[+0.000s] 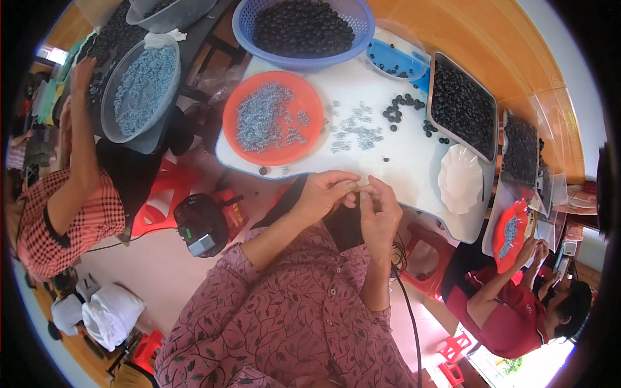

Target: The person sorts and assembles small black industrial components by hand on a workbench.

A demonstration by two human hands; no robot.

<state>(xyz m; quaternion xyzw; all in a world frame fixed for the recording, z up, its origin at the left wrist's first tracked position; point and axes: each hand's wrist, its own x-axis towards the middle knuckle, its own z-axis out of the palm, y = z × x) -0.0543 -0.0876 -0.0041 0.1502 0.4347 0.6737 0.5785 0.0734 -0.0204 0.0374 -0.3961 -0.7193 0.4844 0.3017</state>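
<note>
Just off the table's (417, 171) near edge, left hand (323, 195) and right hand (380, 210) pinch an unclear tiny piece (363, 188), springs (358, 134) presumably spread for reach.

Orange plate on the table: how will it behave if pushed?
The orange plate probably slides rather than tips: it looks wide and low. Its silvery pieces lie loose, so may shift. Pushed leftward, it could overhang: its rim sits near the edge of the white table.
</note>
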